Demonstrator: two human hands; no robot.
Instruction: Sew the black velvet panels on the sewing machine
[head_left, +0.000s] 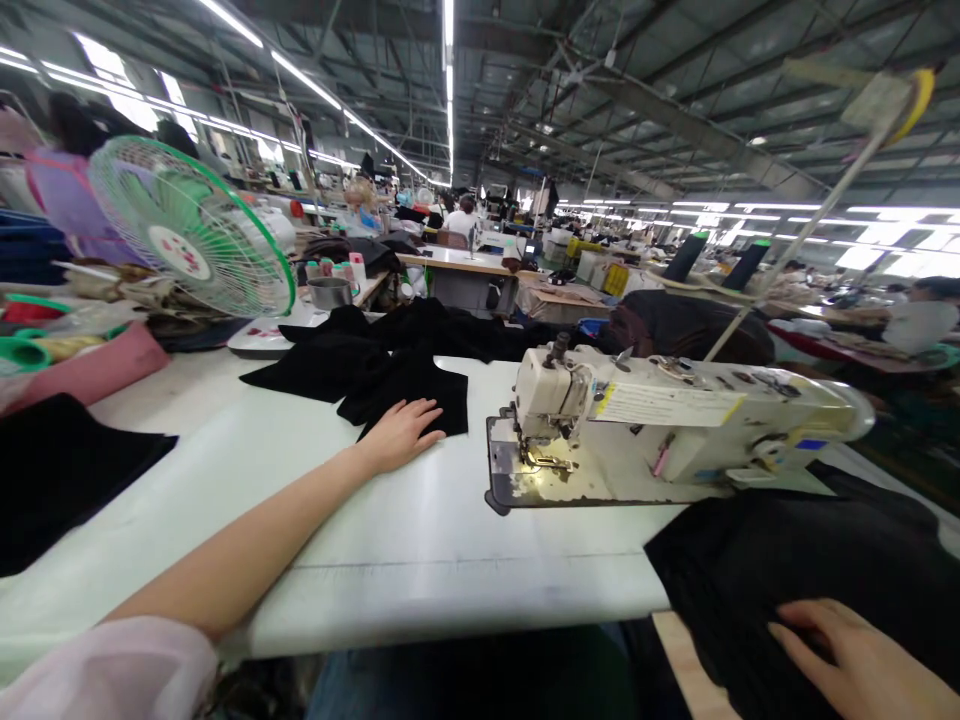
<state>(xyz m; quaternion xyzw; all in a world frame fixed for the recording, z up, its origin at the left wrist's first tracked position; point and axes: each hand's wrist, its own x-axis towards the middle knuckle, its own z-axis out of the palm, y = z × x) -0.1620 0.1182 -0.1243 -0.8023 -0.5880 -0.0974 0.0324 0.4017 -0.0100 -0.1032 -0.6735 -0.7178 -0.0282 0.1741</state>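
- In the head view, find left hand lying flat, fingers slightly spread, on matte black cut-fabric panels, left of cream metal sewing machine.
- Find right hand on wide black fabric sheet; cannot tell whether pinching.
- Press lightly, probably best for creaseless edges.
- Make out no brand, nor blurred lines on yellow-edged white label strip.

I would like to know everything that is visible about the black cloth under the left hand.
The black cloth looks matte and soft. It lies mostly flat in overlapping parts on the pale tabletop, apart from the sewing machine; whether it is one piece is unclear. The left hand rests on it.
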